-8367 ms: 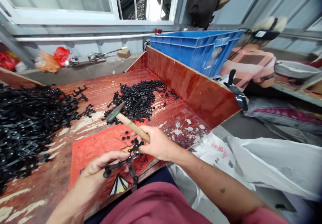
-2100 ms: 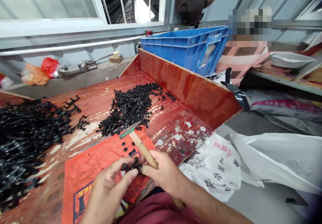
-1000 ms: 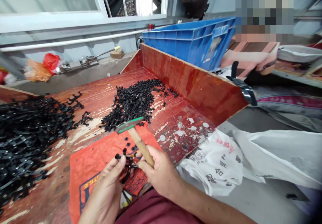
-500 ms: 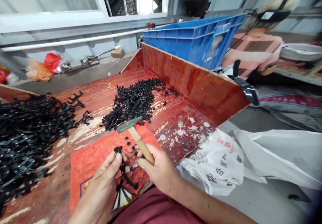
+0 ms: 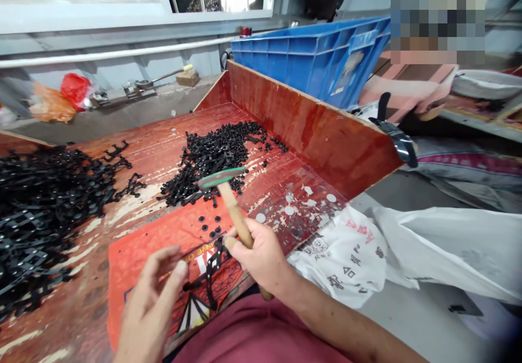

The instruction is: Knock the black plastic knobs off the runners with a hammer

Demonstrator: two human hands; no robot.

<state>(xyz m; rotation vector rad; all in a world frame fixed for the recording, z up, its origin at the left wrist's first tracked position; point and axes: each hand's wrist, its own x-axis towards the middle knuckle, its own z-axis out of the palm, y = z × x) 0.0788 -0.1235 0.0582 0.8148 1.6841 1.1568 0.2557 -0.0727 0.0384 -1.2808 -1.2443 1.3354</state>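
Note:
My right hand (image 5: 261,254) is wrapped round the wooden handle of a hammer (image 5: 233,202), its green-edged metal head raised over the orange-red bag. Just left of its fingertips is a black jointed linkage part (image 5: 210,273); whether those fingers also pinch its upper end, I cannot tell. My left hand (image 5: 157,284) is empty, thumb and fingers apart, beside that part. Beneath both hands the printed orange-red bag (image 5: 150,243) lies flat on the table. Several small black round pieces (image 5: 210,226) are scattered on it below the hammer head.
A large heap of black linkage parts (image 5: 44,205) covers the table's left. Another pile of small black pieces (image 5: 216,156) lies farther back. A red-brown board (image 5: 310,123) borders the right side, with a blue crate (image 5: 285,58) behind it. White sacks (image 5: 350,259) lie at right; a person (image 5: 411,91) sits beyond.
My left hand has let go of the black linkage part and moved left, its fingers opening. The hammer in my right hand has risen slightly and swung right.

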